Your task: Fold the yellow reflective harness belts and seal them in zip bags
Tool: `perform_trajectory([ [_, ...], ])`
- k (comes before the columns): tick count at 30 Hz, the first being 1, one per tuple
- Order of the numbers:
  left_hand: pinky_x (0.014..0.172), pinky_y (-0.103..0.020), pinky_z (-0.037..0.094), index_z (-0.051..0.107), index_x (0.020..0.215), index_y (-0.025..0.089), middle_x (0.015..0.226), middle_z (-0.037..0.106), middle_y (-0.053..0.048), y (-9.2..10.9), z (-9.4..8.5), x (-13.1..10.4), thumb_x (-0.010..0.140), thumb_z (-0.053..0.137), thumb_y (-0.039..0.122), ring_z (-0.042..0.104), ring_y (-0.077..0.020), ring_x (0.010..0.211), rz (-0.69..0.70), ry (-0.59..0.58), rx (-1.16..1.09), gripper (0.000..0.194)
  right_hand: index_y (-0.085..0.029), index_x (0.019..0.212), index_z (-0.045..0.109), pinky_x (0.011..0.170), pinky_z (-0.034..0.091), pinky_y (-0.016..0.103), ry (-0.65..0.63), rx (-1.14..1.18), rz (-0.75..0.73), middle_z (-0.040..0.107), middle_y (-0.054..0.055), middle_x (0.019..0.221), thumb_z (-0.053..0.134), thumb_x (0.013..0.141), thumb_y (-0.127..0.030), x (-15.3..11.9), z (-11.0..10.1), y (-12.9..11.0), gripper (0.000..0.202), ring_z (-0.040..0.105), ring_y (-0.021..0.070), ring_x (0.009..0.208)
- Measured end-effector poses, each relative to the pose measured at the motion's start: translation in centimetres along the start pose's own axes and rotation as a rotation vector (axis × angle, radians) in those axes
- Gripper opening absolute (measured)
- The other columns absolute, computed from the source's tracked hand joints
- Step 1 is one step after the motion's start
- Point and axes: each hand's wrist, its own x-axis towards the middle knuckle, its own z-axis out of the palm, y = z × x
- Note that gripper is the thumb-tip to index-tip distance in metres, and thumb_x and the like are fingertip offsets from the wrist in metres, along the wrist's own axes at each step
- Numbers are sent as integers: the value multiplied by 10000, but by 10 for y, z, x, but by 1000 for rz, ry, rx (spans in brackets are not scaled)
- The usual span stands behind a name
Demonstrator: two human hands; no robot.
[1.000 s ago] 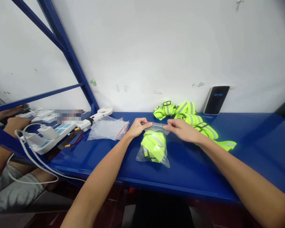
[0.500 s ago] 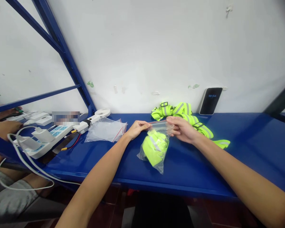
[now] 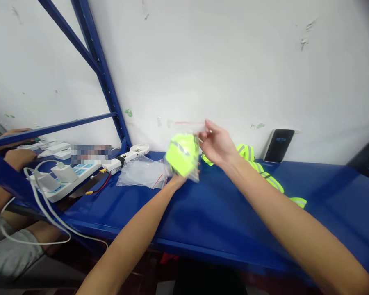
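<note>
A clear zip bag (image 3: 191,128) with a folded neon-yellow reflective strap (image 3: 182,155) inside is raised above the blue table, slightly blurred. At its upper right corner, my right hand (image 3: 217,141) pinches the bag near the red seal line. My left hand (image 3: 178,180) cups the bag from below and behind; most of its fingers are hidden by it. Behind my right forearm lie more neon-yellow reflective straps (image 3: 272,183) with grey stripes, partly covered from view. To the left of my left hand is a stack of flat clear zip bags (image 3: 140,174).
A phone (image 3: 279,145) leans on the wall at the back right. At the left are a small white fan (image 3: 140,149), a power strip (image 3: 87,169) with chargers and white cables, and a blue metal frame (image 3: 110,88). Another person's arm (image 3: 15,162) is beyond the frame.
The filled bag has gone up and left. My left hand has shifted from its top edge to underneath, while my right hand has risen with the top corner. The camera view has shifted slightly.
</note>
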Motion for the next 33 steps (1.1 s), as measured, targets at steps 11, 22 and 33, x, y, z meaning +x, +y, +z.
perform_trajectory([
  [11,701,-275,430,707,820,166,748,669,-40,12,11,-17,893,441,267,591,-162,690,272,-130,558,293,-175,905,578,903,437,432,278,-1091,-28,670,133,888,443,843,-227,6,-71,81,157,615,265,922],
  [22,701,-293,395,681,770,196,739,642,-43,12,9,-15,927,436,299,570,-180,719,269,110,781,309,-161,1284,544,940,318,608,60,-2028,5,544,226,1303,480,877,-373,-7,-107,94,464,421,419,1215],
  [33,914,-337,455,632,1135,194,1074,626,-78,4,5,-7,937,445,271,596,-202,1008,227,266,528,283,-174,1263,553,946,391,406,229,-1751,-251,589,134,1236,375,897,-214,-14,-119,84,408,513,289,1111],
])
